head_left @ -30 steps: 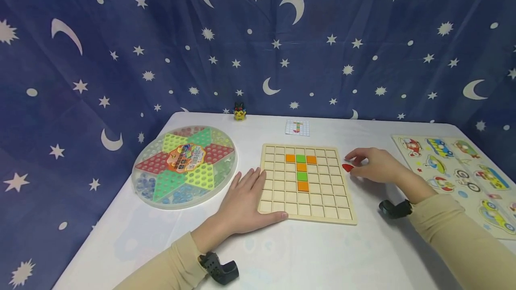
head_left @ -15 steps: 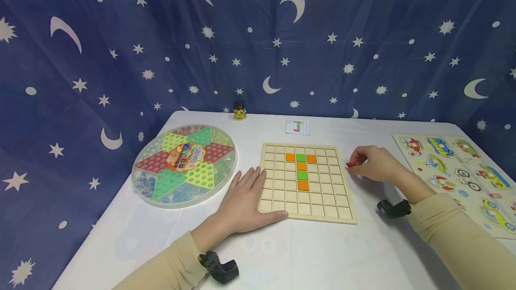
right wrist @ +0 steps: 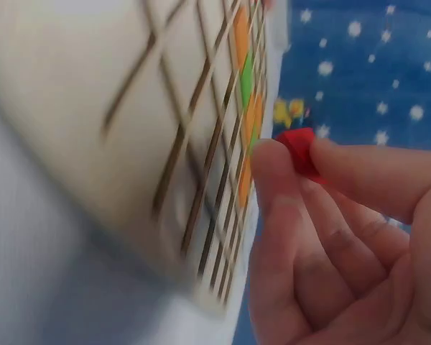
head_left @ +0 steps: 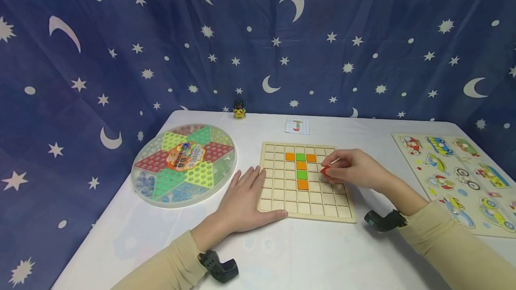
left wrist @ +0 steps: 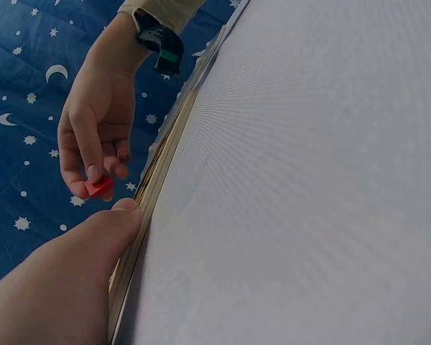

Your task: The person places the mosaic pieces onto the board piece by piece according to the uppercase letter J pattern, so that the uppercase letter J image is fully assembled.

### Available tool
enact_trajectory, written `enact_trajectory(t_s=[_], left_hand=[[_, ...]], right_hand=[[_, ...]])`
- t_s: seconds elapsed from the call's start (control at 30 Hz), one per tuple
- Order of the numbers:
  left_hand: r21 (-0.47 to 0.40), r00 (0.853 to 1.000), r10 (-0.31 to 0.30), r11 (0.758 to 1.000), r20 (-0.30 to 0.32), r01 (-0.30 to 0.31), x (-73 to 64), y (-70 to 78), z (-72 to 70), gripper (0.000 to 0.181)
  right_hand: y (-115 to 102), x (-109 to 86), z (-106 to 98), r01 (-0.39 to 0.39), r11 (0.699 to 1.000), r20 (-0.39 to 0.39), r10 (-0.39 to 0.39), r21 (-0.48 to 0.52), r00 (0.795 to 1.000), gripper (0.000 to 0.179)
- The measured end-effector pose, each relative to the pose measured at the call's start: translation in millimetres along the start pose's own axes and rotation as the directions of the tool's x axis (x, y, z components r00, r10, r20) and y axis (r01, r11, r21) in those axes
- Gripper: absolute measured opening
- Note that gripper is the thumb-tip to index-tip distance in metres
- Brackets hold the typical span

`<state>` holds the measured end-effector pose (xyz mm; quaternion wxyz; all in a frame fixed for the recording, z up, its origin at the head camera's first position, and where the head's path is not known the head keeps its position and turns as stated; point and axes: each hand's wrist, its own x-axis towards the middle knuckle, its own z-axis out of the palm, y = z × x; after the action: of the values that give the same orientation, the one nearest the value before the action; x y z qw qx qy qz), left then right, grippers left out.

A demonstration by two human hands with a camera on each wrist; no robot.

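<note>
A pale wooden grid board (head_left: pixel 282 196) lies mid-table, with several orange and green square tiles set in its cells in a T-like shape. My right hand (head_left: pixel 354 170) is over the board's right side and pinches a small red piece (head_left: pixel 325 171) between thumb and fingertips. The right wrist view shows that red piece (right wrist: pixel 299 152) close up, its outline partly covered by the fingers. At the board's left edge rests my left hand (head_left: pixel 243 205), fingers straight and spread, thumb along the near edge. In the left wrist view its thumb (left wrist: pixel 108 230) lies against the board's side.
A small pattern card (head_left: pixel 297 126) lies behind the board. Left of it sits a round Chinese checkers set (head_left: pixel 184 164) with marbles under its cover. A wooden picture puzzle (head_left: pixel 455 173) lies at the right, and a small yellow figure (head_left: pixel 239 110) stands at the back edge.
My right hand picked up the red piece beside the board's right edge and carried it left, over the board. The left hand has stayed in place.
</note>
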<state>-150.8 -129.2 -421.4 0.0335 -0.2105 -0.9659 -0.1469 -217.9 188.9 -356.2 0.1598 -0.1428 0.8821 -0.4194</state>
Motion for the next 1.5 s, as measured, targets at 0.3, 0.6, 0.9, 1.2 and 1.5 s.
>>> enact_trajectory(t_s=[0.3, 0.6, 0.9, 1.2, 1.5], left_hand=[[0.0, 1.0, -0.003, 1.0, -0.003, 0.003, 0.1, 0.3, -1.0, 0.123], [0.0, 1.0, -0.006, 1.0, 0.001, 0.006, 0.7, 0.0, 0.6, 0.123], [0.0, 1.0, -0.015, 1.0, 0.011, 0.015, 1.7, 0.0, 0.1, 0.123], [0.001, 1.0, -0.009, 1.0, 0.007, 0.009, 1.0, -0.2, -0.3, 0.122], [0.005, 1.0, -0.005, 1.0, 0.007, 0.005, 0.7, 0.1, -0.8, 0.122]], right_hand=[[-14, -6.6, 36, 0.041, 0.999, 0.088, -0.039, -0.021, 0.995, 0.01], [-17, -7.6, 56, 0.04, 0.994, 0.005, -0.04, -0.104, 0.999, 0.011], [-19, -8.5, 63, 0.078, 0.96, -0.037, -0.091, -0.268, 0.995, 0.015], [-21, -9.1, 66, 0.077, 0.943, -0.066, -0.104, -0.324, 0.992, 0.015], [-23, -12.0, 67, 0.123, 0.93, -0.083, -0.161, -0.345, 0.984, 0.015]])
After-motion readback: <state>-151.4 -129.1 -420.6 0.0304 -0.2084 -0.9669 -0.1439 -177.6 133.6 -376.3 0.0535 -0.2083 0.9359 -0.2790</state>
